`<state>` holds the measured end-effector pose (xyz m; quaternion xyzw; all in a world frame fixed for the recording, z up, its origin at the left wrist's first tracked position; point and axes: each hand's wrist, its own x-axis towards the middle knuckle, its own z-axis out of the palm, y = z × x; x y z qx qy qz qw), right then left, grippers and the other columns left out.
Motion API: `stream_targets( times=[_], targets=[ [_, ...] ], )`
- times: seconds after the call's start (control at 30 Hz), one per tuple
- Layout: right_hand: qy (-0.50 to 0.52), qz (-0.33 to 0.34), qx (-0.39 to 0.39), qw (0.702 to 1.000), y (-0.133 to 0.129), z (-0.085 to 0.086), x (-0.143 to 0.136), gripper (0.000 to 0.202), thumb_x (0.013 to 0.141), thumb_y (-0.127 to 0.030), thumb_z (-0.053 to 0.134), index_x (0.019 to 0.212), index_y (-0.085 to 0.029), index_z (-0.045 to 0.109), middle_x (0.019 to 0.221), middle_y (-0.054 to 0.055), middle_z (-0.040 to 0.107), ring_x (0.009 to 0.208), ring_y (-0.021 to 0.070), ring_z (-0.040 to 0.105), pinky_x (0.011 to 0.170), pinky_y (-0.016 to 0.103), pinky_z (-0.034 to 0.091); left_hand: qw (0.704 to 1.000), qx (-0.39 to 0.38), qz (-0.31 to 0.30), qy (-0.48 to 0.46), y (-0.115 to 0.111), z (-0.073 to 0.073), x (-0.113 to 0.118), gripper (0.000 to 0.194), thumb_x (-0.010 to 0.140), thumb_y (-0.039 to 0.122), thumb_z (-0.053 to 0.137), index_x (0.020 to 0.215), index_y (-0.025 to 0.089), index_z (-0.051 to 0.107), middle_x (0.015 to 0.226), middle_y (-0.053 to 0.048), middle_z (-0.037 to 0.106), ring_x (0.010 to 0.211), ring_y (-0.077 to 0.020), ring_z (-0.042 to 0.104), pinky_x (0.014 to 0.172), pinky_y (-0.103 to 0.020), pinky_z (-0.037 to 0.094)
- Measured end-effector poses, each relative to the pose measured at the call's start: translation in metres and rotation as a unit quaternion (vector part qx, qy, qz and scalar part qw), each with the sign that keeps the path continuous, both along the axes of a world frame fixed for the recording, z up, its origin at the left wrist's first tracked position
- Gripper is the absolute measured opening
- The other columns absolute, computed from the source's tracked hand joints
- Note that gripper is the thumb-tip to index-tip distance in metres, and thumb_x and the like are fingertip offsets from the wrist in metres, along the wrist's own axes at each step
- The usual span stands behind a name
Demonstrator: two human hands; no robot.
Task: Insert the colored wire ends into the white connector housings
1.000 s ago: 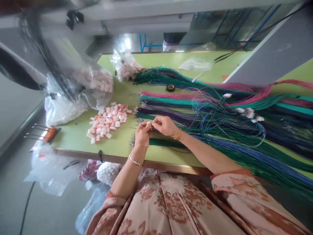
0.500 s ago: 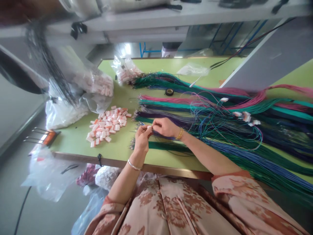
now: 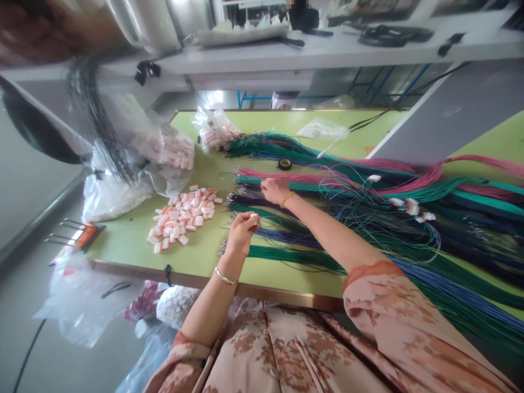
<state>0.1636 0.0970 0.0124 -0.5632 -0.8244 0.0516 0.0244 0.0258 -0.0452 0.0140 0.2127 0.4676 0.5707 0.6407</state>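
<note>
My left hand is closed, pinching a small white connector housing between thumb and fingertips above the wires. Thin wires seem to run from the housing to the right. Farther back, my right hand reaches over the sorted bundles, its fingers drawn together at the grey wires and the teal wires. Whatever its fingertips grip is too small to make out. Pink wires lie just beyond that hand. Left of my hands is a loose pile of white and orange connector housings.
Bags of housings stand at the back left. A roll of black tape lies behind the pink wires. Finished-looking housings rest on tangled wires at right. A shelf crosses above the green table.
My right hand has left my left hand and moved back to the wire bundles. The left hand still holds the housing, now more exposed. The view has tilted up slightly.
</note>
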Motion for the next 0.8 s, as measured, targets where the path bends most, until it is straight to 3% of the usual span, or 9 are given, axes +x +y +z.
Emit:
stream_targets(
  times=[0.13, 0.27, 0.37, 0.47, 0.63, 0.73, 0.8],
  targets=[
    [-0.056, 0.044, 0.016, 0.997, -0.004, 0.002, -0.001, 0.032, 0.085, -0.015, 0.049, 0.115, -0.010, 0.060, 0.113, 0.022, 0.064, 0.097, 0.0300, 0.064, 0.077, 0.034, 0.046, 1.000, -0.006, 0.001, -0.002, 0.001, -0.005, -0.002, 0.029, 0.058, 0.024, 0.084, 0.076, 0.014, 0.064, 0.071, -0.001, 0.065, 0.063, -0.0075, 0.056, 0.065, -0.023, 0.046],
    [-0.017, 0.029, -0.004, 0.999, -0.001, 0.009, 0.009, 0.035, 0.089, -0.015, 0.043, 0.121, -0.008, 0.053, 0.108, 0.023, 0.067, 0.092, 0.0270, 0.065, 0.076, 0.032, 0.045, 1.000, -0.016, 0.004, -0.002, 0.002, -0.008, -0.003, 0.031, 0.056, 0.025, 0.085, 0.076, 0.014, 0.063, 0.070, -0.001, 0.065, 0.062, -0.0071, 0.056, 0.063, -0.022, 0.046],
    [0.014, -0.003, -0.022, 1.000, 0.006, 0.019, 0.021, 0.028, 0.090, -0.022, 0.043, 0.111, -0.012, 0.061, 0.099, 0.017, 0.071, 0.086, 0.0234, 0.065, 0.074, 0.030, 0.045, 1.000, -0.020, 0.004, -0.006, 0.002, -0.007, -0.003, 0.031, 0.056, 0.024, 0.085, 0.076, 0.014, 0.063, 0.070, -0.001, 0.065, 0.062, -0.0069, 0.056, 0.062, -0.021, 0.045],
    [0.029, -0.024, -0.055, 0.998, 0.015, 0.029, 0.024, 0.022, 0.083, -0.027, 0.055, 0.096, -0.017, 0.068, 0.097, 0.011, 0.073, 0.085, 0.0207, 0.065, 0.072, 0.027, 0.044, 1.000, -0.022, 0.003, -0.008, 0.001, -0.006, -0.002, 0.031, 0.055, 0.024, 0.085, 0.076, 0.014, 0.064, 0.070, 0.000, 0.064, 0.062, -0.0066, 0.055, 0.063, -0.021, 0.045],
    [0.053, 0.016, -0.110, 0.992, 0.022, 0.031, -0.010, 0.025, 0.071, -0.023, 0.067, 0.095, -0.017, 0.071, 0.090, 0.009, 0.074, 0.077, 0.0184, 0.066, 0.067, 0.024, 0.046, 1.000, -0.018, 0.001, -0.014, 0.001, -0.008, 0.000, 0.033, 0.054, 0.026, 0.086, 0.075, 0.015, 0.064, 0.071, -0.001, 0.065, 0.062, -0.0071, 0.055, 0.062, -0.022, 0.045],
    [0.088, 0.023, -0.115, 0.989, 0.022, 0.026, -0.036, 0.023, 0.080, -0.023, 0.060, 0.100, -0.017, 0.071, 0.087, 0.007, 0.074, 0.074, 0.0151, 0.067, 0.069, 0.021, 0.047, 1.000, -0.020, 0.004, -0.017, 0.000, -0.011, -0.001, 0.033, 0.054, 0.027, 0.085, 0.076, 0.015, 0.064, 0.072, -0.001, 0.065, 0.061, -0.0071, 0.055, 0.062, -0.022, 0.044],
    [0.082, 0.017, -0.088, 0.993, 0.023, 0.025, -0.046, 0.023, 0.083, -0.020, 0.056, 0.101, -0.013, 0.070, 0.094, 0.012, 0.074, 0.084, 0.0172, 0.068, 0.075, 0.022, 0.048, 1.000, -0.021, 0.005, -0.016, 0.000, -0.012, -0.001, 0.032, 0.055, 0.027, 0.085, 0.076, 0.015, 0.064, 0.072, -0.001, 0.065, 0.062, -0.0073, 0.055, 0.062, -0.022, 0.044]
  ],
)
